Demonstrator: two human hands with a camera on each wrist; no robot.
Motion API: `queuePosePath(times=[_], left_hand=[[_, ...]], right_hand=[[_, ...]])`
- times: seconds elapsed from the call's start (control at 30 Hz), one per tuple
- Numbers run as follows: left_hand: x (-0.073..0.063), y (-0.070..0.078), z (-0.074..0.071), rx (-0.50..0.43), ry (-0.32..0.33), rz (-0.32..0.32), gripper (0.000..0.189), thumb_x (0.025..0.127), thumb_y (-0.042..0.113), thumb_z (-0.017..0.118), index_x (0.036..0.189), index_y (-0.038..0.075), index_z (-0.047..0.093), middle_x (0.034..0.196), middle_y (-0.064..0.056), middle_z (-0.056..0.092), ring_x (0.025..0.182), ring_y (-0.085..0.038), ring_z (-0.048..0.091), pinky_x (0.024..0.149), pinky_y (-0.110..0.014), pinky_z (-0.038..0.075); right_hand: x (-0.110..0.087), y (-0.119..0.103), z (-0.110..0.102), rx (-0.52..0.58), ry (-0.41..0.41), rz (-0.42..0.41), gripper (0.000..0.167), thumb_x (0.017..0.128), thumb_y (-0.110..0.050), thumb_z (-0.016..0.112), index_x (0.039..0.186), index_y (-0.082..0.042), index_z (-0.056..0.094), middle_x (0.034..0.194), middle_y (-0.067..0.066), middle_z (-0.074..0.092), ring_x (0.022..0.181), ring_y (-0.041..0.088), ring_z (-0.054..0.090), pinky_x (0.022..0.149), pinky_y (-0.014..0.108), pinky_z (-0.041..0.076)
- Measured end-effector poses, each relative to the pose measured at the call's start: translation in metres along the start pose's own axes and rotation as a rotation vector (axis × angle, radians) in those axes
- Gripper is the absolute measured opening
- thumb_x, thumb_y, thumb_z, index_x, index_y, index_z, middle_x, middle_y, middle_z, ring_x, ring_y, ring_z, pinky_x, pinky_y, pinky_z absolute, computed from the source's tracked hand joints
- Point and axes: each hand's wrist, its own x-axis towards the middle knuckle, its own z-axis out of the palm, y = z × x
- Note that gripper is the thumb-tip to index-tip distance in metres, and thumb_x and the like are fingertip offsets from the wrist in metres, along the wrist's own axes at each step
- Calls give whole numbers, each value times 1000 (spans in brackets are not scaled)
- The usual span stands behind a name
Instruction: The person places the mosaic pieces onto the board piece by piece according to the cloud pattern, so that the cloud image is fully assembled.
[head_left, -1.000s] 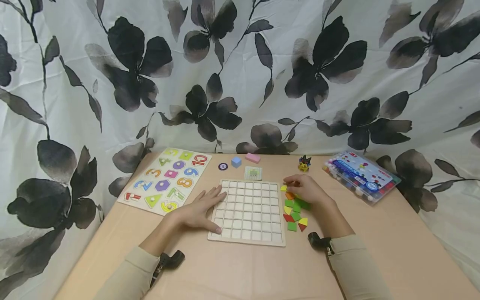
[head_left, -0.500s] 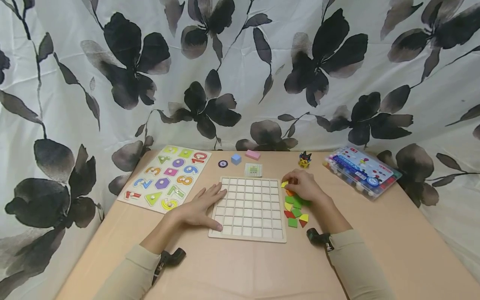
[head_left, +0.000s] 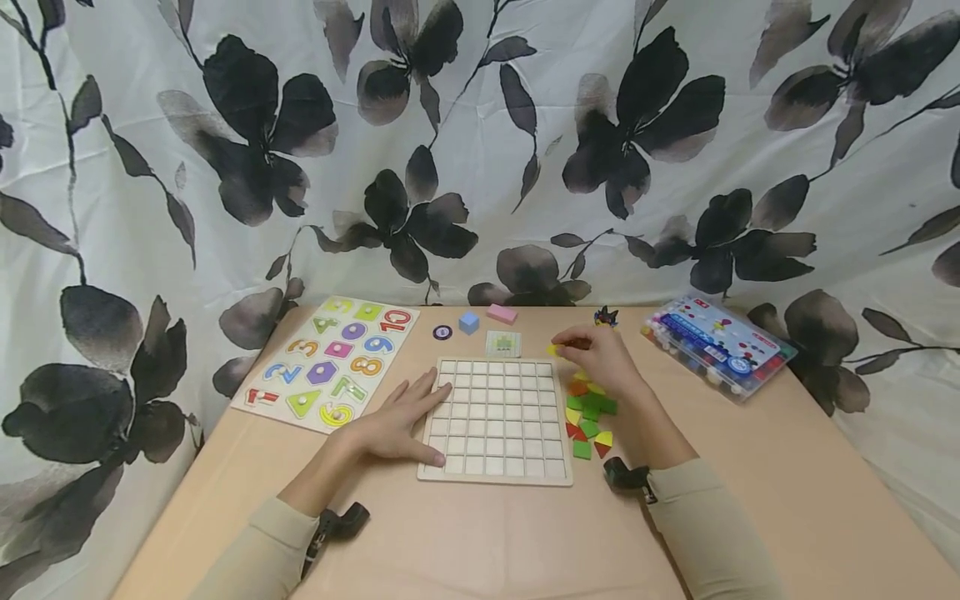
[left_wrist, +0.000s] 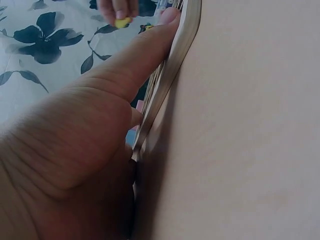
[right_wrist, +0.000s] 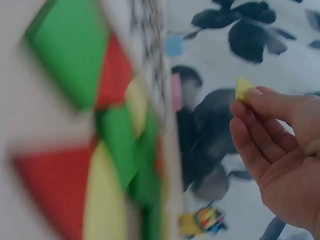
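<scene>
Head view: the person's left grip point(head_left: 397, 427), fingers spread, is resting on the left edge of one grid board point(head_left: 498, 421); the right grip point(head_left: 603, 360) is pinching one yellow piece point(head_left: 553, 350) near the board's far right corner. One blue block point(head_left: 468, 322) and one pink block point(head_left: 502, 314) are sitting far on the tabletop point(head_left: 495, 533). Left wrist view: the left grip is touching the board. Right wrist view: thumb and fingers are holding that yellow piece above the tabletop.

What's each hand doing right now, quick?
Left hand: open, resting on the edge of the grid board.
Right hand: closed, pinching a small yellow piece.
</scene>
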Motion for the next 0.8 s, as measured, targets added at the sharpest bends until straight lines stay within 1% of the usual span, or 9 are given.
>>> queuePosePath(times=[0.07,0.17,0.27,0.4,0.5,0.6,0.73,0.8], left_hand=[[0,0,0,2,-2,-8,122,78,72,78,168,17,18,175,-19,-5,163,-35,-3,131,-58,-4],[1,-2,0,4,-1,-6,122,78,72,78,168,16,18,175,-19,-4,163,-35,-3,131,-59,-3],[1,-2,1,5,-7,-3,122,78,72,77,169,17,16,175,-18,-5,163,-33,-4,131,-58,-4],[1,-3,1,11,-12,-12,122,79,73,76,169,20,14,175,-16,-7,163,-32,-5,131,-56,-5],[1,-3,2,19,-11,-17,121,79,74,75,169,20,14,176,-15,-7,163,-32,-4,131,-55,-5],[2,-2,2,22,-8,-11,121,80,74,75,169,19,15,176,-16,-5,163,-34,-3,131,-56,-4],[2,-1,1,16,-6,-3,120,80,73,75,169,18,17,175,-18,-4,163,-36,-2,131,-58,-3],[2,-2,2,14,-2,-2,120,80,73,76,168,18,17,175,-18,-4,163,-36,-2,131,-58,-3]], right_hand=[[2,-13,3,42,6,-13,17,97,-5,72,112,-7,80,112,9,78,97,24,72,79,19,60],[5,-31,11,88,2,-29,19,97,-3,71,115,-5,79,114,11,78,99,25,74,81,20,60],[9,-44,23,143,-9,-10,21,98,-3,70,117,-5,78,117,12,77,100,24,73,81,19,59],[15,-55,43,214,-32,30,22,97,-2,71,118,-3,78,117,13,76,101,23,71,78,19,58],[18,-54,58,218,-52,23,20,96,-1,72,115,-1,78,115,14,76,98,23,70,76,19,58],[20,-46,72,197,-76,-10,19,95,1,72,113,2,78,113,15,77,97,22,70,77,20,57],[24,-32,87,182,-120,-41,18,95,-2,74,112,1,79,110,13,77,96,19,70,81,22,56],[26,-25,93,186,-135,-52,15,94,-4,76,108,-2,80,106,10,78,92,18,69,81,23,56]])
